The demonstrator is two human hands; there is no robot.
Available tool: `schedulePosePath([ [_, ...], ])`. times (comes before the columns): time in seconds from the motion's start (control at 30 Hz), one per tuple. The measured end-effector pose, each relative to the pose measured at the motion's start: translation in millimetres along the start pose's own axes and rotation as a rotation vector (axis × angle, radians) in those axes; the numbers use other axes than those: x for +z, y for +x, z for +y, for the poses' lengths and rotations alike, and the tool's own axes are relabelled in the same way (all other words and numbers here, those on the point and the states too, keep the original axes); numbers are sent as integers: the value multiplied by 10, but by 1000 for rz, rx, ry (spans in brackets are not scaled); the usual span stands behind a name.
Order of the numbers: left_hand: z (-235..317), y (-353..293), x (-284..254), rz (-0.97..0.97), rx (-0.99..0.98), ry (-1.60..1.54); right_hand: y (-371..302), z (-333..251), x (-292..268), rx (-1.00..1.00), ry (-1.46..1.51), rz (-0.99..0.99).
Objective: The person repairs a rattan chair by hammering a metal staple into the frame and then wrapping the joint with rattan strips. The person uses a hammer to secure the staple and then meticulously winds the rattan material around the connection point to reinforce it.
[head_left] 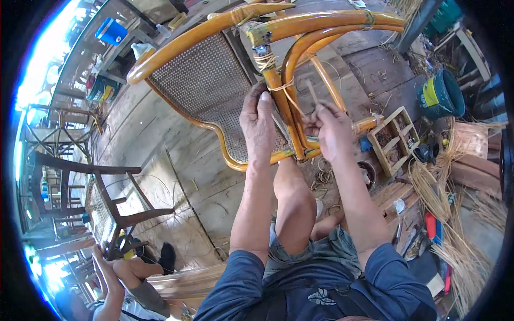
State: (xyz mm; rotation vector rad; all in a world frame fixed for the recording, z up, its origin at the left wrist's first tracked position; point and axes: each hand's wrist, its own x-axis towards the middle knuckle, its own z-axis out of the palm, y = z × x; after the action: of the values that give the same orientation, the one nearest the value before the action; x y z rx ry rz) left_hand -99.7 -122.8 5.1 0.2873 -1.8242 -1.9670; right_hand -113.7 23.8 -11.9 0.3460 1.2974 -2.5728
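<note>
While the left hand (258,122) closes around the yellow rattan chair frame (278,96), the right hand (331,128) just beside it pinches a thin cane strip (293,101) wrapped on that frame. Right of it lies a compartmented wooden box (395,140), a green bucket (441,95) beyond.

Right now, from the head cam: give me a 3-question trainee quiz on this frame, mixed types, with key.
1. True or false: the left hand grips the orange rattan chair frame.
2. Multiple choice: what does the right hand pinch? A) a hammer B) a thin cane strip C) a blue cup
3. Fill in: the divided wooden tray lies on the floor to the person's ____ side.

Key: 1 true. 2 B. 3 right.
</note>
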Motion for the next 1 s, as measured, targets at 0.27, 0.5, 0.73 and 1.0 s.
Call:
schedulePosePath([
  [0.27, -4, 71, -117, 36, 46, -5, 47, -153, 61, 48, -326, -134],
  [0.5, 33, 99, -108, 46, 85, 34, 356, -260, 189, -122, -873, -220],
  [0.73, 91, 70, -76, 73, 243, 279, 563, -350, 288, -492, -1055, -301],
  [1.0, 133, 115, -16, 211, 258, 482, 579, -416, 421, -324, -1204, -330],
])
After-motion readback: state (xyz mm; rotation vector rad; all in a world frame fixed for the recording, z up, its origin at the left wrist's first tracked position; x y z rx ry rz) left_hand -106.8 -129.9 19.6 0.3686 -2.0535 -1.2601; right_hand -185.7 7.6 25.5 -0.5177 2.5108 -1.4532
